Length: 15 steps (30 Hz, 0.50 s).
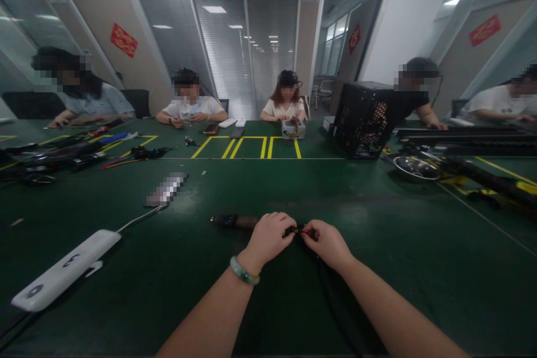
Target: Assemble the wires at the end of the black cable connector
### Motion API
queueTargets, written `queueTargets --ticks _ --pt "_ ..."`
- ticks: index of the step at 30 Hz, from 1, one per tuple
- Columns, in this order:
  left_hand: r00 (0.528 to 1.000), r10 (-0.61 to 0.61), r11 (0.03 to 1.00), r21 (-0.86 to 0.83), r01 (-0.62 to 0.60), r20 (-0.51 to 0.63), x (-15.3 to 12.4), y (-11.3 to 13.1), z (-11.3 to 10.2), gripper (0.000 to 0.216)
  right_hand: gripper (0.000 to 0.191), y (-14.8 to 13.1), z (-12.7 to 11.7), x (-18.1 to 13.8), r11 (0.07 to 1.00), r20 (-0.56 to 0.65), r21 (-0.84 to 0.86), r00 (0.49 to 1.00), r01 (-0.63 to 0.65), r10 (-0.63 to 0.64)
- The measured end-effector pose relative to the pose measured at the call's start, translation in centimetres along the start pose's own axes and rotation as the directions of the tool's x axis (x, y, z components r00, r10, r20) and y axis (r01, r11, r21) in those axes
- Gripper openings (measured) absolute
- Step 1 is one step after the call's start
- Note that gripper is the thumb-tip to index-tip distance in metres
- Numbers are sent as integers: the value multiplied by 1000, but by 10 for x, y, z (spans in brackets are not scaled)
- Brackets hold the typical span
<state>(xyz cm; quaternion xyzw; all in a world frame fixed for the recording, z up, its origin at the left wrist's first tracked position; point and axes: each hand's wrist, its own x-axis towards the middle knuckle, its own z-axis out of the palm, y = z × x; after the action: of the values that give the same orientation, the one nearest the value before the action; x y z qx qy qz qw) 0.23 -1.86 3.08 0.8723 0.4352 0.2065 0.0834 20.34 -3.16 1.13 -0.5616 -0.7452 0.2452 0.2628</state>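
My left hand (268,238), with a green bead bracelet at the wrist, is closed on a small black connector (292,230) at the near middle of the green table (377,268). My right hand (327,243) pinches the same black piece from the right side, fingertips meeting the left hand's. A black cable (335,302) runs from the connector down toward me between my forearms. Just left of my left hand lies a dark cylindrical part (232,221) with a brownish section, partly hidden by the hand.
A white power strip (62,271) with its cord lies at near left. Several people sit round the far side. A black computer case (363,120) stands at right centre, a metal bowl (415,168) and black bars beyond it. Cables and tools lie at far left.
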Motion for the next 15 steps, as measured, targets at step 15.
queueTargets --ticks 15 --pt "999 -24 999 -31 23 -22 -1 3 1 12 9 2 3 0 999 -32 -3 999 44 -44"
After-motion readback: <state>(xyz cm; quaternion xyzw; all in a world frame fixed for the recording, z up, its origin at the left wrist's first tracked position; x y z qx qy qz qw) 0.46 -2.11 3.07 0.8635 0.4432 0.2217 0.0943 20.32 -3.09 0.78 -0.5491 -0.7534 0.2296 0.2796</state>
